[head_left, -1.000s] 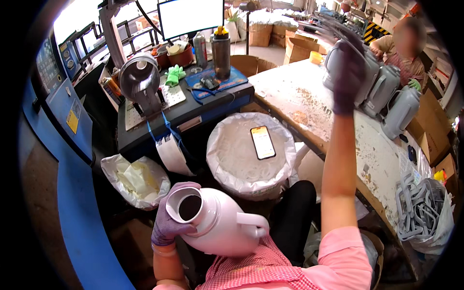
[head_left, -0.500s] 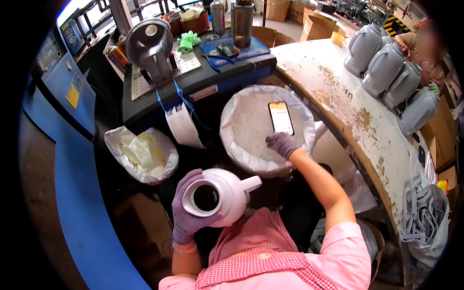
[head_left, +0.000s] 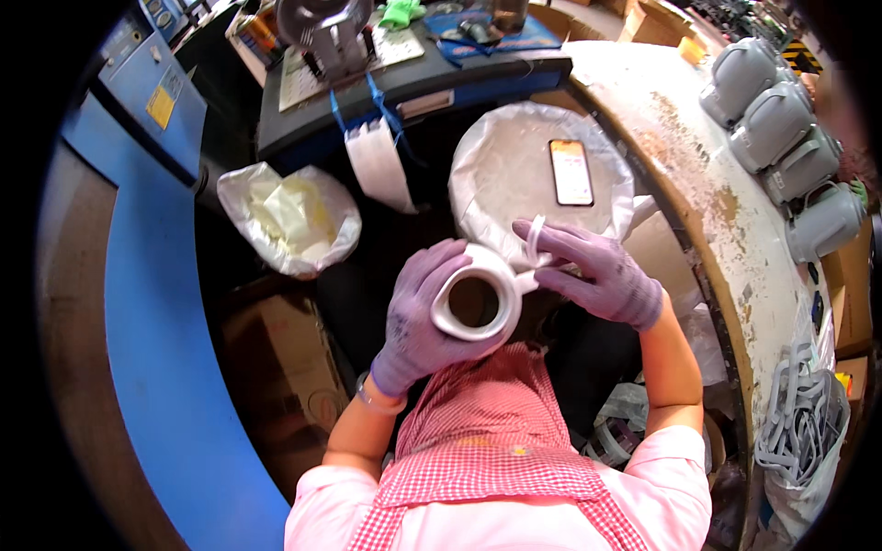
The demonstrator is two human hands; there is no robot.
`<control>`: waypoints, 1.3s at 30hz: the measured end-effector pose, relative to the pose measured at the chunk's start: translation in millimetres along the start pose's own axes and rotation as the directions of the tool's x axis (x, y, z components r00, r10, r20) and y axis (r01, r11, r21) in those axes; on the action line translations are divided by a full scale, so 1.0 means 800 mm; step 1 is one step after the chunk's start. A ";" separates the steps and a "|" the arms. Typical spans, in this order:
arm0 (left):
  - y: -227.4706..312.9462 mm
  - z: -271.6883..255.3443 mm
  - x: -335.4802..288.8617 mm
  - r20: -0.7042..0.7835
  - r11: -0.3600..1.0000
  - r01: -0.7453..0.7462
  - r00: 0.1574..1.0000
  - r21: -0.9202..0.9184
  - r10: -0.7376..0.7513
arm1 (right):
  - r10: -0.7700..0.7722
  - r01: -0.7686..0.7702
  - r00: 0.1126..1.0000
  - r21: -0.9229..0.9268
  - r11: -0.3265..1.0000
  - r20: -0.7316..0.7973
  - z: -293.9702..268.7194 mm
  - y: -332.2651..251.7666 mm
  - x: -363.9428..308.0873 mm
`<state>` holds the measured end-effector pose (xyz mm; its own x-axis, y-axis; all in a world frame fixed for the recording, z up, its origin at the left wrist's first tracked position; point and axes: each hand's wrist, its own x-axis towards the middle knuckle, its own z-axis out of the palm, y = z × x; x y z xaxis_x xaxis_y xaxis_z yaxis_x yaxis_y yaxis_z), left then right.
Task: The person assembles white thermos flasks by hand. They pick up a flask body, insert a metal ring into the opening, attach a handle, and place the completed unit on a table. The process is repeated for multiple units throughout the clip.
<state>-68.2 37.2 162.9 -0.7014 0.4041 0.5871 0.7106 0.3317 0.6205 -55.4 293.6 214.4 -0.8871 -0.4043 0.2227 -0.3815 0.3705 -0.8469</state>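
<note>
In the head view, the left hand (head_left: 413,317) grips the white jug (head_left: 510,296), near centre above the lap, mouth upward, apparently to steady it; the right hand (head_left: 597,271) pinches 1 white ring (head_left: 535,241) beside its handle (head_left: 527,282).

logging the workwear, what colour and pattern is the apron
The apron has small red and white checks; it shows best in the head view.
</note>
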 end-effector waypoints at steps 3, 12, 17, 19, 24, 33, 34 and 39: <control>0.004 0.017 0.002 -0.038 0.992 -0.074 0.996 0.101 0.078 | -0.123 0.129 0.990 -0.087 0.988 0.073 0.028 -0.033 -0.005; 0.029 0.042 -0.002 -0.146 0.984 -0.058 0.986 0.168 0.083 | 0.094 0.166 0.960 -0.810 0.562 0.262 0.067 -0.039 0.000; 0.032 0.030 -0.001 -0.113 0.970 -0.102 0.985 0.223 0.130 | -0.001 0.255 0.928 -0.633 0.731 0.373 0.042 -0.042 -0.005; 0.033 0.024 -0.006 -0.087 0.961 -0.104 0.988 0.256 0.130 | 0.013 0.273 0.908 -0.616 0.739 0.419 0.041 -0.057 -0.011; 0.039 -0.019 -0.007 -0.199 0.898 -0.029 0.971 0.439 0.128 | -0.296 0.340 0.910 -0.114 0.934 0.291 0.007 -0.077 0.000; -0.044 -0.014 -0.124 -0.233 0.968 0.189 0.961 0.167 -0.147 | 0.224 -0.107 0.820 0.243 0.964 -0.527 -0.029 0.134 0.043; -0.049 0.003 -0.143 -0.151 0.945 0.247 0.964 0.215 -0.218 | -0.043 -0.047 0.819 -0.141 0.989 -0.572 -0.034 0.148 0.055; -0.084 0.058 -0.213 -0.105 0.886 0.397 0.918 0.240 -0.383 | -0.223 0.170 0.972 -0.422 0.891 -0.080 0.018 0.074 0.175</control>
<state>6.3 -14.5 -3.5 -0.9217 0.1544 0.3558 0.3644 0.6588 0.6582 -197.9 246.9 188.7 -0.7976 -0.4085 0.4438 -0.5999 0.6141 -0.5129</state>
